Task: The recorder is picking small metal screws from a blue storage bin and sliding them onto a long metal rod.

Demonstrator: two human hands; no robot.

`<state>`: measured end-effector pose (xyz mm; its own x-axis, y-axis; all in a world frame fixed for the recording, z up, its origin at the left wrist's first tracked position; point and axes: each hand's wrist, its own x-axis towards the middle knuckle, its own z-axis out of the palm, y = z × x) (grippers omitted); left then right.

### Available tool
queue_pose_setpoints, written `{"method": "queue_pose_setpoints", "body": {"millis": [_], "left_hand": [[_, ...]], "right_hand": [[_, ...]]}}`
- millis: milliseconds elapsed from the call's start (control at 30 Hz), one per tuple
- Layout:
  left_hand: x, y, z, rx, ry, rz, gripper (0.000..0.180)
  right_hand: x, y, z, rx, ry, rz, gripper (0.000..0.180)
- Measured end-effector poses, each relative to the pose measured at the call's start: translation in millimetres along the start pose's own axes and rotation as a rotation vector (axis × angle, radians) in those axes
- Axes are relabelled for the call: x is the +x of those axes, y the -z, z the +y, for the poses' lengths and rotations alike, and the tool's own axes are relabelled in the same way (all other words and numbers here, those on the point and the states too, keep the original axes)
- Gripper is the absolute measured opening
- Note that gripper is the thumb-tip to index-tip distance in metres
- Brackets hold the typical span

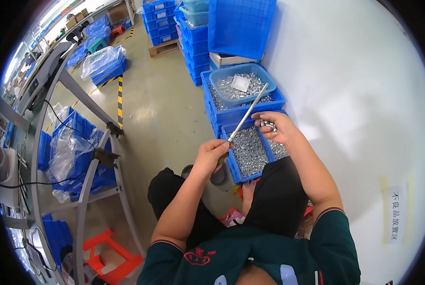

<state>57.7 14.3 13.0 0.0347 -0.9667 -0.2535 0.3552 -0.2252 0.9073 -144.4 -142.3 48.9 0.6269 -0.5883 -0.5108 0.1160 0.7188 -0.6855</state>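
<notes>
My left hand point(213, 153) is closed round the lower end of a thin, straight metal rod point(247, 114), which slants up and to the right. Cupped in the curled fingers of my right hand point(282, 130) are several small shiny metal parts point(267, 126); their exact kind is too small to tell. Beneath both hands, a blue bin point(244, 180) holds a heap of similar small metal pieces point(248, 153). Just beyond, a translucent light-blue tub point(214, 80) with more pieces and a white card point(241, 83) rests on a larger blue crate point(220, 115). The rod's upper end passes over this tub.
An upright blue crate point(241, 28) and stacked blue crates point(196, 52) stand beyond. A white wall point(364, 95) runs along the right. At left are a grey bench frame point(81, 204), plastic-covered crates point(72, 152) and an orange stool point(110, 254).
</notes>
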Motion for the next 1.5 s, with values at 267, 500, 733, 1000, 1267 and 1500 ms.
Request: {"method": "queue_pose_setpoints", "body": {"millis": [267,500,733,1000,1267,1500], "left_hand": [[-13,8,2,0.092,-0.023,0.001,0.023],[-19,17,-3,0.127,-0.008,0.027,0.023],[-25,21,-3,0.155,0.023,0.035,0.023],[-32,25,-3,0.210,0.043,0.034,0.022],[-30,27,-12,0.187,0.028,-0.004,0.021],[-32,34,-8,0.283,-0.002,0.023,0.022]], "right_hand": [[3,13,-5,0.123,0.111,-0.112,0.019],[2,17,-8,0.150,0.162,-0.024,0.025],[2,18,-10,0.187,0.118,-0.021,0.027],[0,18,-12,0.241,0.145,-0.081,0.024],[0,8,-11,0.226,0.187,-0.057,0.024],[-2,2,-13,-0.092,0.341,0.022,0.019]]}}
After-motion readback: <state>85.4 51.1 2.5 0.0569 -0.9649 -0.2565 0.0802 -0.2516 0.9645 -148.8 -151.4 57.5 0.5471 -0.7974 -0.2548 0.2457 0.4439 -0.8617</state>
